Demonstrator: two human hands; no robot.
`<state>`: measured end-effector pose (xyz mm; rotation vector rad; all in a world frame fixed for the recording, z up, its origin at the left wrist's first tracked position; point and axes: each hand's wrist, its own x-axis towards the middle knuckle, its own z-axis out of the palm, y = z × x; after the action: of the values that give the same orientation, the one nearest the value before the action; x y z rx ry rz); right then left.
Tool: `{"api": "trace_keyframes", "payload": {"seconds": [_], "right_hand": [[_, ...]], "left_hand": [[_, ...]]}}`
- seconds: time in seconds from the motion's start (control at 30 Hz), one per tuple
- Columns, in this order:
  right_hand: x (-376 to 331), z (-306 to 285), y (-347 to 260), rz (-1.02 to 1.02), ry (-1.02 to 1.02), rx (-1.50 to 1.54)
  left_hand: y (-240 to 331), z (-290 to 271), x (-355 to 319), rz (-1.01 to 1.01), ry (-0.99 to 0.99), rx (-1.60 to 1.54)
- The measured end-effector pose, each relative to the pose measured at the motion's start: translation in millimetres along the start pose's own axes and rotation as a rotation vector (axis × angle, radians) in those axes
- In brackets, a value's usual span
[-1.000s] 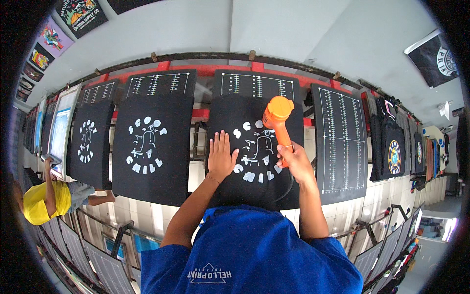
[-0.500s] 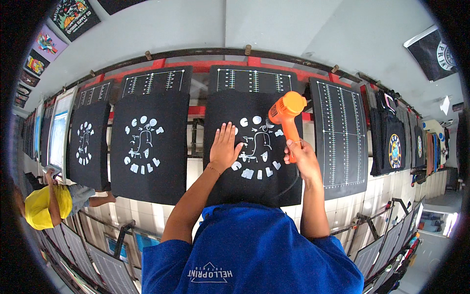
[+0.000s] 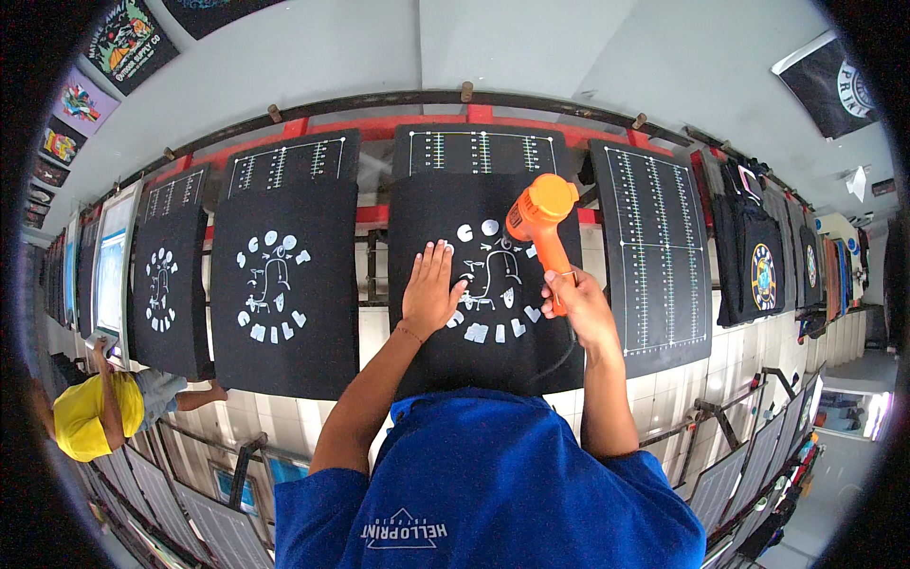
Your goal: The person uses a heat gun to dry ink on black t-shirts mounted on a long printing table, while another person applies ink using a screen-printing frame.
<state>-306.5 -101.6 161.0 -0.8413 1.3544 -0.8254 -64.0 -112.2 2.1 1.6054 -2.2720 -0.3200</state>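
Right hand [image 3: 580, 308] gripping orange heat gun [image 3: 542, 228], long axis running 11 o'clock from the fist, nozzle over the white print [image 3: 491, 280] on the black shirt [image 3: 483, 284]; left hand [image 3: 431, 294] open, flat at print's 9 o'clock edge.

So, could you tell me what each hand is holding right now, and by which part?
The right hand grips an orange heat gun by its handle. The left hand holds nothing; it lies flat on the black printed shirt.
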Motion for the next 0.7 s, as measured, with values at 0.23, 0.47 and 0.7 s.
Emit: {"api": "trace_keyframes", "payload": {"seconds": [0.23, 0.47, 0.7], "right_hand": [[-17.1, -2.5, 0.0, -0.020, 0.102, -0.088], [-33.0, -14.8, 6.6, -0.009, 0.160, -0.091], [-61.1, -10.8, 10.9, 0.068, 0.022, -0.014]], "left_hand": [[5.3, -5.4, -11.8, 0.025, -0.010, -0.012], [14.9, -9.8, -30.9, 0.017, -0.036, -0.019], [30.0, -14.5, -80.8, 0.066, -0.106, -0.061]]}}
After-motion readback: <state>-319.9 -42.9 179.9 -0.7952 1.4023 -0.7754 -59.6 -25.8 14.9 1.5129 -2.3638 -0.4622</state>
